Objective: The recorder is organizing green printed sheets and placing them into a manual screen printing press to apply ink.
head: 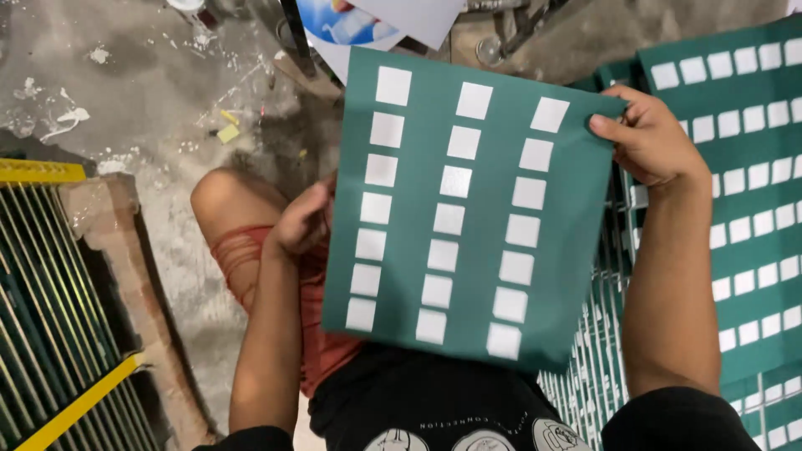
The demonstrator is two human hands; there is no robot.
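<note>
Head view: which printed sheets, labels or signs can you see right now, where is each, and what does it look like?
Green sheet: held up at centre, left hand on its left edge, right hand pinching its top right corner; rectangular, three columns of white squares.
Stacked green sheets: at right, same green with rows of white squares.
White and blue print: top centre, partly hidden behind the held sheet.

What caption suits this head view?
Both hands, left and right, hold a green sheet of white squares.
</note>
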